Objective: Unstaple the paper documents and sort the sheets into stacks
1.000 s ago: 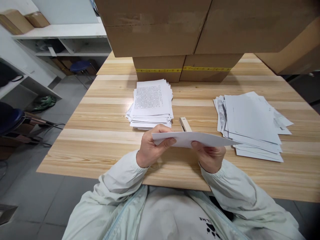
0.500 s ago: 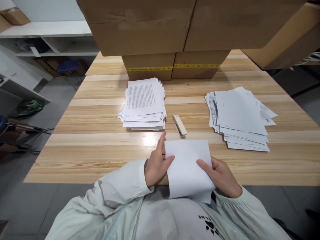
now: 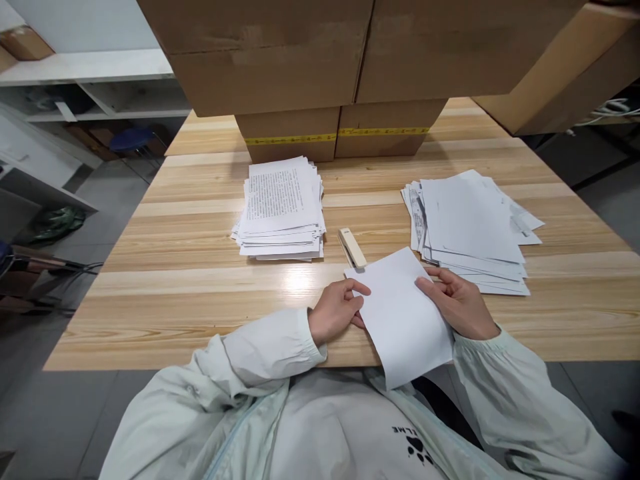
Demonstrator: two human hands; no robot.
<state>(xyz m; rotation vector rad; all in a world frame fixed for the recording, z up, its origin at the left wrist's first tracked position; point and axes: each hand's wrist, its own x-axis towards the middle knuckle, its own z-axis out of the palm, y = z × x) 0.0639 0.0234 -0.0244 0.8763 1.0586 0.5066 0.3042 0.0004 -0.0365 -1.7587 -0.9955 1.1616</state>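
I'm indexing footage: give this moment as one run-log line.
left hand: at left edge of white paper; right hand: holding paper's right edge; stapler: by paper's far-left corner; printed stack: left of stapler

pale mint jacket (image 3: 185,407), gathered cuffs (image 3: 477,343), whitish shirt (image 3: 320,427), black paw print (image 3: 416,444)

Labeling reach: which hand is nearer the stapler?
Left. The left hand is just on the person's side of the stapler; the right hand is farther off to the right, at the right edge of the paper.
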